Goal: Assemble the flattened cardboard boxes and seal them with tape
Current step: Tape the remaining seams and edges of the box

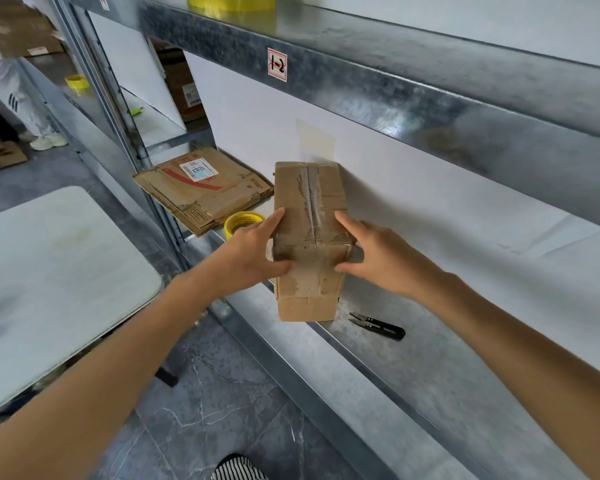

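An assembled brown cardboard box (309, 202) stands on the metal shelf (413, 375), with clear tape along its top seam and down its near end. My left hand (253, 251) grips its left near corner, fingers on top and thumb on the front face. My right hand (374, 254) holds the right near corner the same way. A roll of yellow tape (241, 221) lies just left of the box, partly behind my left hand. A stack of flattened cardboard boxes (201, 188) lies further left on the shelf.
Black thread snips (378, 325) lie on the shelf right of the box. A white table (49, 278) stands at the left. An upper shelf (395, 74) overhangs with a yellow roll (231, 1) on it. A person in white (18, 95) stands far left.
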